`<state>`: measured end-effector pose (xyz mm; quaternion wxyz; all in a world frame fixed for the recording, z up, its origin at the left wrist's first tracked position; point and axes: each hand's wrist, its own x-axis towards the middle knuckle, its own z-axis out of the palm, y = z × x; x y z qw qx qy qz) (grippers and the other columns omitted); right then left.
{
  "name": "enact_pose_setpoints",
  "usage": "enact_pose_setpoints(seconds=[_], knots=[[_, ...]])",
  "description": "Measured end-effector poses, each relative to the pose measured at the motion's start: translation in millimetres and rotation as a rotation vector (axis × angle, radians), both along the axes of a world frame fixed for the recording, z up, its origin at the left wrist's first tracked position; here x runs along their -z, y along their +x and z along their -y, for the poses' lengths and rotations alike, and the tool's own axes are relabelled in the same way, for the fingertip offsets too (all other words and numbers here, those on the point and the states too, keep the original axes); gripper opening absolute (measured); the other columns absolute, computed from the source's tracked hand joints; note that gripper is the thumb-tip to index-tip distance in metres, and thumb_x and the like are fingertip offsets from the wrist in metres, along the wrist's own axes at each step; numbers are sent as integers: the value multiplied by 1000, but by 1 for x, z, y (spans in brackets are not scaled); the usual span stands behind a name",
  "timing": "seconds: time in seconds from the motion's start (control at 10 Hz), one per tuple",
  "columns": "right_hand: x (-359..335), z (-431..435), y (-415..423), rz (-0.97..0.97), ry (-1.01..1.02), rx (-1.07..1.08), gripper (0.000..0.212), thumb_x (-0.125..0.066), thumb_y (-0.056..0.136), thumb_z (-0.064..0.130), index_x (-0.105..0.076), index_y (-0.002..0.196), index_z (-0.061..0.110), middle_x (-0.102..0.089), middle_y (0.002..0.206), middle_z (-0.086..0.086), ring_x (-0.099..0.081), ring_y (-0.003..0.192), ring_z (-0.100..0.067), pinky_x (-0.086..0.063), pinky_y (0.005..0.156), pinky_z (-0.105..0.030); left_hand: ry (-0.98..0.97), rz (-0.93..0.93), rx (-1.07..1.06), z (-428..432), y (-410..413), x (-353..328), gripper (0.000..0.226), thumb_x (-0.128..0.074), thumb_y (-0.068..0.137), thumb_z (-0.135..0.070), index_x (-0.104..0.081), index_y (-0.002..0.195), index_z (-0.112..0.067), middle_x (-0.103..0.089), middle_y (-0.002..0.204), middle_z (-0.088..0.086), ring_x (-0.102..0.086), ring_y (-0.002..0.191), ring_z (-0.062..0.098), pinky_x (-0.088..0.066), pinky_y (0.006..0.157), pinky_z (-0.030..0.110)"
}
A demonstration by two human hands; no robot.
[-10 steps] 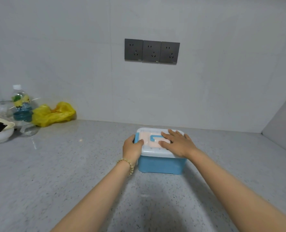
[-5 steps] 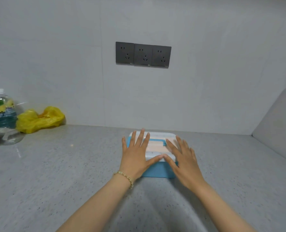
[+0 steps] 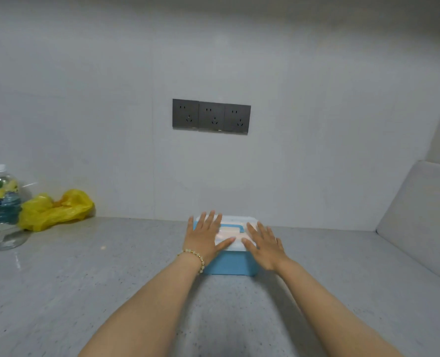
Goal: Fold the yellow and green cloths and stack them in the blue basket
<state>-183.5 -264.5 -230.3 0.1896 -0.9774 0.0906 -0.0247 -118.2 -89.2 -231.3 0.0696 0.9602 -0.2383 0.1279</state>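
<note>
At lower centre, the left hand (image 3: 204, 238) and right hand (image 3: 264, 243) lie flat, fingers straight and grasping nothing, on the white lid (image 3: 235, 219) of the small blue plastic basket (image 3: 229, 265). Even pressure on both sides should seat the lid. No cloths show; they are perhaps inside. At far left, a clear water bottle (image 3: 2, 197) and a crumpled yellow plastic bag (image 3: 56, 208) sit well apart from the basket on the speckled grey worktop (image 3: 85, 279), out of the way.
</note>
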Motion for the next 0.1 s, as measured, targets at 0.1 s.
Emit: enact_pose_setpoints(seconds=[0.1], knots=[[-45,-4,-23,269,329,53,60,-30,102,38,-1,152,22,4,160,-2,2,148,-19,-3,119,-39,-155,224,-60,-11,-1,-46,74,-16,92,-67,12,150,-30,14,160,-7,13,147,16,12,116,45]])
